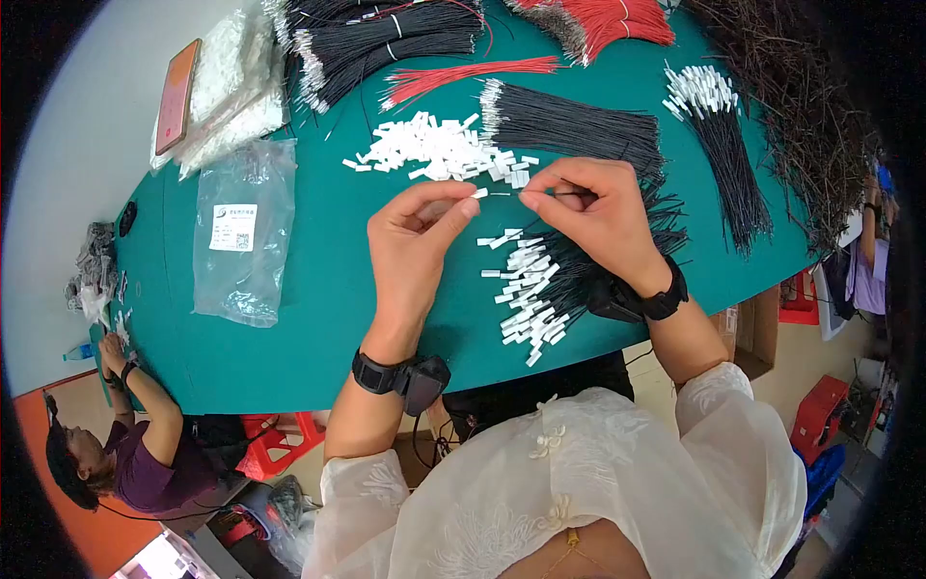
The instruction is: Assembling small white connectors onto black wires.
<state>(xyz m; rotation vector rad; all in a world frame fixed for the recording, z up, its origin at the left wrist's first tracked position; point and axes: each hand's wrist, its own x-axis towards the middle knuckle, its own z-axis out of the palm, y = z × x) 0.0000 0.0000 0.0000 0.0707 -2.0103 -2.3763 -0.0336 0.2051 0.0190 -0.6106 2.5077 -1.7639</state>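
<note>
My left hand [421, 228] pinches a small white plastic connector housing [479, 193] between thumb and forefinger. Facing it, my right hand [600, 207] is closed on a thin black wire, whose bare metal tip [501, 194] points at the housing. A short gap seems to lie between tip and housing. Below the hands rests a bundle of black wires with white housings [529, 294] on their ends, partly under my right wrist. Just beyond the hands spreads a loose pile of white housings [424, 147]. Behind my right hand lie black wires [579, 121] without housings.
Red wires [468, 75] and black wire bundles [410, 43] lie at the far side of the green table [333, 251]. A clear plastic bag [246, 280] lies left, a phone [178, 95] on filled bags behind it. Brown tangled strands [805, 116] edge the right. A co-worker [135, 463] sits at lower left.
</note>
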